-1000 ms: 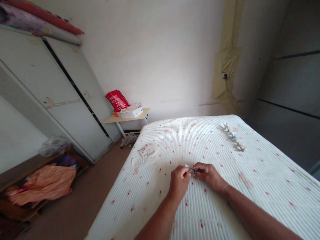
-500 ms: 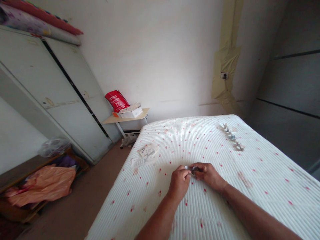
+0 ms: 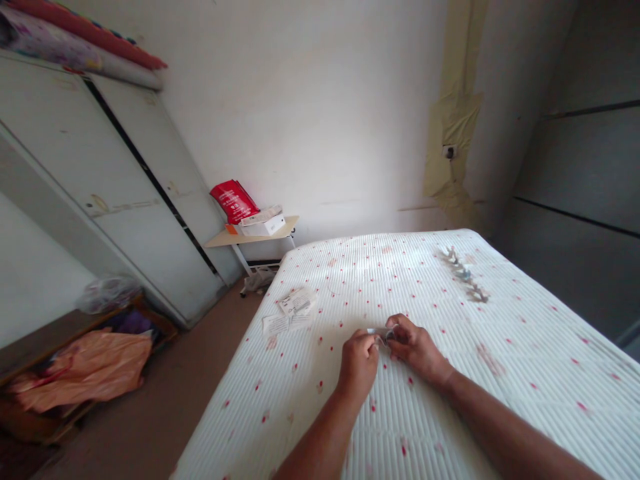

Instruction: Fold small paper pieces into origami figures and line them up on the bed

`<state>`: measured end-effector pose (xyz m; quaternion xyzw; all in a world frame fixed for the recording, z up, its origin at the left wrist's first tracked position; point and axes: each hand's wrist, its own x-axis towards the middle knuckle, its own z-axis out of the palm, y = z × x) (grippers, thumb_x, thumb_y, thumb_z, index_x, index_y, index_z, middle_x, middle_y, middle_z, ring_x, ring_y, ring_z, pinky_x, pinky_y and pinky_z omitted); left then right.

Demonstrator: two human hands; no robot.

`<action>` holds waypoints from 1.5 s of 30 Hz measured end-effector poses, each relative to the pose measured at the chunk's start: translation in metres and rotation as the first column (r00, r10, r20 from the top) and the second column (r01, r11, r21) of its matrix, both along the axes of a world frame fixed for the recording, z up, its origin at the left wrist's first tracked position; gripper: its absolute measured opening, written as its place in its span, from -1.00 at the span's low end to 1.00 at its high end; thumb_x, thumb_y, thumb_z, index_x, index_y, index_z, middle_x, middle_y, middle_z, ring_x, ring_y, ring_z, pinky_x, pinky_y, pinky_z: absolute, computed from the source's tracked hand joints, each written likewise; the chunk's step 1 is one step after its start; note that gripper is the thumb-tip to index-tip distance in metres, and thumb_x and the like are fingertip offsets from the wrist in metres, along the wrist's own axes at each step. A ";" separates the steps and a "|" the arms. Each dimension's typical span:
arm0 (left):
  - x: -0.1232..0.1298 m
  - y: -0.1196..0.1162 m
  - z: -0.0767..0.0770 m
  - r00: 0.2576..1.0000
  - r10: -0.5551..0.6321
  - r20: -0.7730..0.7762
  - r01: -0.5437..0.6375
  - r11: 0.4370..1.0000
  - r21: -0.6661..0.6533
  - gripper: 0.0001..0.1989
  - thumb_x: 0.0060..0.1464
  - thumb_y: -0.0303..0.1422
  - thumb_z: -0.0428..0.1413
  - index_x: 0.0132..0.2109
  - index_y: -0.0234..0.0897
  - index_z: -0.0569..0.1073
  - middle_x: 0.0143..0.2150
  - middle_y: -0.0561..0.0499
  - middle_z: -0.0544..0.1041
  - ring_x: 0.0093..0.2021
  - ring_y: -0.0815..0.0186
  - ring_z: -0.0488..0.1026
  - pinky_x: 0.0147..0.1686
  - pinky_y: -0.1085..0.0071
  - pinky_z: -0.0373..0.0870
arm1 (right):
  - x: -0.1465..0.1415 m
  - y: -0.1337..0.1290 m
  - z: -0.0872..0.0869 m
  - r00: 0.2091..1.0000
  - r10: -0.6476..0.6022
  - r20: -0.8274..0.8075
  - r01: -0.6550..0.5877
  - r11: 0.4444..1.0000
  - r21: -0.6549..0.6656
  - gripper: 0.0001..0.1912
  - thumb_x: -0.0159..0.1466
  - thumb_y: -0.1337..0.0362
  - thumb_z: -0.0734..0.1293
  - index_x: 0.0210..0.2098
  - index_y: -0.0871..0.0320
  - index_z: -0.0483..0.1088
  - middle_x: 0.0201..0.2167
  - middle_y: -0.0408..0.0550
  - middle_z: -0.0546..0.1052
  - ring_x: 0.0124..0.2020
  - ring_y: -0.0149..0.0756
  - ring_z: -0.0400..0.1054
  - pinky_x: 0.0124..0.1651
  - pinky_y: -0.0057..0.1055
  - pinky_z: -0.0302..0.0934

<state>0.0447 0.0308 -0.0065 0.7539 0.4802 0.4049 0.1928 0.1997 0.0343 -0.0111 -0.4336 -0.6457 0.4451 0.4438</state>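
Note:
Between my two hands is a small, thin greyish-white piece with a clear, shiny edge, too small to name. My left hand is closed, its thumb and forefinger pinching the left end. At the other end, my right hand grips with a bent thumb and fingers, the forefinger raised along the top. Both hands are just above the white quilted bed cover with red specks. Part of the piece is hidden behind the fingers.
Printed paper slips lie on the bed at left; a row of small clip-like pieces lies at right. Beyond the bed stands a small table with a red bag and white box. A cabinet stands at left.
My right fingers have lifted and opened slightly on the small piece, so more of it shows between the hands. My left hand stays nearly in place.

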 end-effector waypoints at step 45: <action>-0.002 0.006 -0.008 0.906 0.143 0.399 0.019 0.926 -0.376 -0.77 -0.05 -0.29 0.01 -0.50 -0.38 0.40 -0.60 0.10 0.33 -0.54 0.43 0.27 -0.52 0.55 0.16 | 0.006 0.006 0.005 0.976 0.094 -0.198 -0.131 0.975 -0.179 -0.73 0.04 0.09 0.35 -0.50 0.18 0.31 -0.63 -0.23 0.35 -0.58 -0.47 0.17 -0.45 -0.48 0.06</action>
